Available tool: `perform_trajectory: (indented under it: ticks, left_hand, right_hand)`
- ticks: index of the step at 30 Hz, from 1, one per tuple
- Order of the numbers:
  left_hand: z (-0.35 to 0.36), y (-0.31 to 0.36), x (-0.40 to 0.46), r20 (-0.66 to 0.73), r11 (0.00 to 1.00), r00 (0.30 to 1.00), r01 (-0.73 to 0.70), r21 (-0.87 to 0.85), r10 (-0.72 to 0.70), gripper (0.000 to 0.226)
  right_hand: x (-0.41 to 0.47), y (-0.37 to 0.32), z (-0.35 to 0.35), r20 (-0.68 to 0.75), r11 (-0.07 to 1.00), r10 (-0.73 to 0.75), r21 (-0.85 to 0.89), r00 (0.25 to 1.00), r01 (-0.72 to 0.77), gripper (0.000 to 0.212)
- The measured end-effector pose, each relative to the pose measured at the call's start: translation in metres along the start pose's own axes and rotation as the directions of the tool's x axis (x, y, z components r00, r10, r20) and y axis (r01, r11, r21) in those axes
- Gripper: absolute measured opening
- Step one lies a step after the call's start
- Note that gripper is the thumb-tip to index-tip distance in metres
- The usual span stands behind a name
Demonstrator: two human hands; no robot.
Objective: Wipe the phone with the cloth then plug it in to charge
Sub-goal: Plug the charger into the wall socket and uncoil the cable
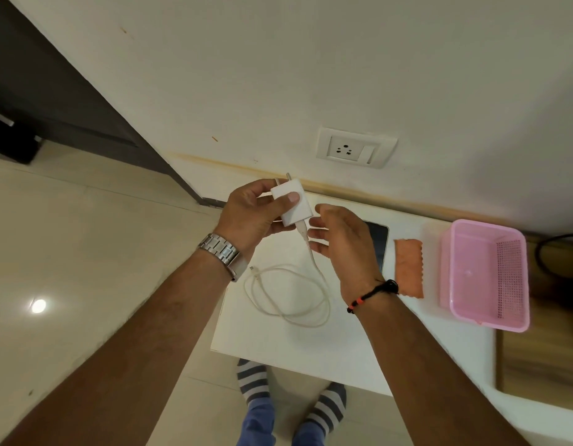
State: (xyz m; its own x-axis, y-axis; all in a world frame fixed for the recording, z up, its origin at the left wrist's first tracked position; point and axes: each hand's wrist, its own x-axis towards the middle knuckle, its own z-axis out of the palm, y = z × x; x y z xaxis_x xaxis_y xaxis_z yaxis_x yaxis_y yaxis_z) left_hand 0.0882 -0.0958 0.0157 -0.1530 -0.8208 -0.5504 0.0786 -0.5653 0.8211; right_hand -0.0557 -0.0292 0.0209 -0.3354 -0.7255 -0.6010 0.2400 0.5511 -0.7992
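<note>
Striped socks [323, 410] stand on the floor below a white worktop [310, 349]. A looped cable [288, 297] hangs to it from a white charger [291, 204], gripped by the left hand [249, 214]. The right hand [343, 239] hovers beside it, fingers relaxed. The phone [380, 239] lies behind that hand, the orange cloth [409, 268] just beside it, then a pink basket [484, 272]. A wall socket [356, 148] sits beyond.
</note>
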Motion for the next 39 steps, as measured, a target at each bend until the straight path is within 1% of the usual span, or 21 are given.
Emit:
perform_trajectory:
  ticks: [2, 4, 6, 8, 11, 13, 16, 20, 24, 27, 39]
  left_hand:
    - [0.002, 0.0, -0.002, 0.065, 0.999, 0.998, 0.014, 0.051, -0.018, 0.029]
    - [0.004, 0.0, -0.003, 0.14, 0.997, 0.989, 0.03, 0.071, -0.04, 0.03]
    - [0.007, 0.0, -0.003, 0.18, 0.996, 0.982, 0.046, 0.077, -0.059, 0.035]
    - [0.011, 0.0, -0.003, 0.147, 0.996, 0.986, 0.078, 0.045, -0.083, 0.039]
    - [0.017, -0.005, 0.0, 0.028, 0.984, 0.987, 0.163, -0.069, -0.161, 0.043]
    - [0.019, -0.008, 0.002, 0.027, 0.975, 0.978, 0.207, -0.075, -0.206, 0.042]
    - [0.023, -0.012, 0.007, 0.044, 0.977, 0.978, 0.205, -0.05, -0.203, 0.034]
    - [0.032, -0.01, 0.017, 0.028, 0.986, 0.986, 0.165, -0.003, -0.164, 0.03]
    - [0.042, -0.002, 0.031, 0.036, 0.99, 0.99, 0.139, 0.018, -0.14, 0.031]
    - [0.049, 0.003, 0.04, 0.036, 0.991, 0.99, 0.134, 0.028, -0.135, 0.027]
    - [0.058, 0.008, 0.063, 0.031, 0.99, 0.99, 0.141, -0.006, -0.141, 0.025]
  right_hand:
    - [0.002, -0.002, -0.004, 0.05, 0.999, -0.028, 0.032, 0.998, 0.026, 0.019]
    - [0.004, -0.004, -0.005, 0.089, 0.996, -0.079, -0.039, 0.993, 0.083, 0.022]
    - [0.005, -0.006, -0.006, 0.091, 0.98, -0.13, -0.137, 0.987, 0.142, 0.024]
    - [0.007, -0.006, -0.007, 0.07, 0.979, -0.135, -0.143, 0.988, 0.144, 0.024]
    - [0.01, -0.006, -0.012, 0.046, 0.999, -0.036, 0.02, 0.998, 0.035, 0.024]
    - [0.014, -0.007, -0.016, 0.024, 0.995, 0.017, 0.097, 1.0, -0.02, 0.026]
    - [0.019, -0.008, -0.02, -0.014, 0.99, 0.05, 0.134, 0.999, -0.048, 0.025]
    - [0.027, -0.011, -0.027, -0.037, 0.993, 0.066, 0.105, 0.997, -0.062, 0.022]
    - [0.039, -0.017, -0.031, -0.021, 0.987, 0.078, 0.139, 0.997, -0.075, 0.015]
    - [0.049, -0.023, -0.034, -0.037, 0.987, 0.079, 0.141, 0.996, -0.073, 0.011]
    - [0.068, -0.034, -0.032, -0.078, 0.994, 0.063, 0.096, 0.995, -0.055, 0.024]
